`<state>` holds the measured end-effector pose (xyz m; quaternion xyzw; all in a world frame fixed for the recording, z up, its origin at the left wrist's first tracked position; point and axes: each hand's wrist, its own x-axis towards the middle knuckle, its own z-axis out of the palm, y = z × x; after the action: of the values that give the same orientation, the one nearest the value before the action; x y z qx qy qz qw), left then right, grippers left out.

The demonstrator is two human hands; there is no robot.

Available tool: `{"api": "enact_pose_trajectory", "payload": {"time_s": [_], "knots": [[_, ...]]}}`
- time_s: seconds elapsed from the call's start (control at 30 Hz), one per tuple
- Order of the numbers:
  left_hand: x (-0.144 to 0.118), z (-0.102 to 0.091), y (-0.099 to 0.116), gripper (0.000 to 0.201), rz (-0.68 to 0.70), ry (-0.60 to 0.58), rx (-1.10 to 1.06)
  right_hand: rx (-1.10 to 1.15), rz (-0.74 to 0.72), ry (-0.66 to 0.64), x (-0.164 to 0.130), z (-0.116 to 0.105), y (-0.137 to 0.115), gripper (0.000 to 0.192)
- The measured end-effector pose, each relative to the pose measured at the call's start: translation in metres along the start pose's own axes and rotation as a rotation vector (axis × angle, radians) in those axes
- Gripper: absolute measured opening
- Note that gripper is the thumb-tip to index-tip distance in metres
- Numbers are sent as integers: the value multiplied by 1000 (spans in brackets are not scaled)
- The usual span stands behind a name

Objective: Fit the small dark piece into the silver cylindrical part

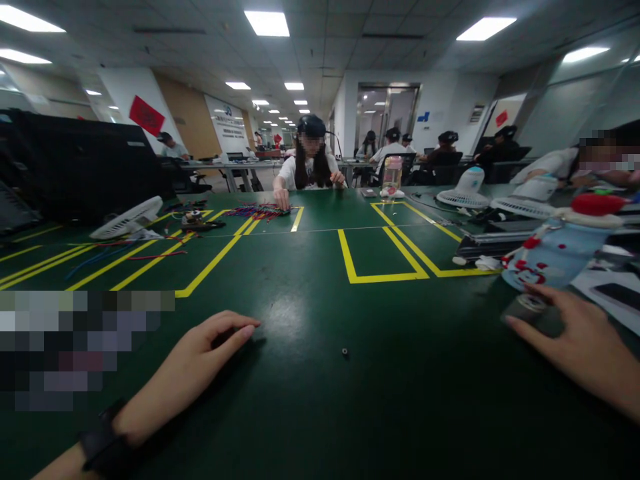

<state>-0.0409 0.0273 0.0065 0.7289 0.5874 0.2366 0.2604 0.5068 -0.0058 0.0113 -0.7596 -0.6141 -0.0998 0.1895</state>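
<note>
Your worktop is dark green with yellow tape lines marking boxes across it. Far across it a person sits with one hand on a bundle of coloured wires. To your left lie a white fan on its side and loose red and blue wires; a black monitor stands behind them. On your right a pale blue bottle with a red cap lies tilted on its side, just beyond your right hand, with more white fans and a second person's arm farther back.

Between your hands, a tiny dark screw-like part sits alone on the bare green surface, well apart from both. It is too small to tell its shape.

Your left hand, a black band at the wrist, rests palm down with the fingers loosely curled; it grips nothing you can see. Your right hand lies flat over a small dark object with a round metal top, fingers extended on it rather than closed around it.
</note>
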Motion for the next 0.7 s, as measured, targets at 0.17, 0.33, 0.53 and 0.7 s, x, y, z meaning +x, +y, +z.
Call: {"api": "enact_pose_trajectory", "payload": {"time_s": [0.17, 0.33, 0.53, 0.7], "knots": [[1, 5, 6, 27, 20, -13, 9, 159, -540, 26, -21, 3, -94, 52], [0, 5, 1, 26, 28, -27, 33, 474, -855, -378, -33, 17, -207, 34], [0, 5, -2, 25, 34, -39, 51, 457, -775, -278, -11, 8, -192, 21], [0, 7, 2, 26, 38, -48, 40, 20, -464, 101, 22, -25, -69, 32]]}}
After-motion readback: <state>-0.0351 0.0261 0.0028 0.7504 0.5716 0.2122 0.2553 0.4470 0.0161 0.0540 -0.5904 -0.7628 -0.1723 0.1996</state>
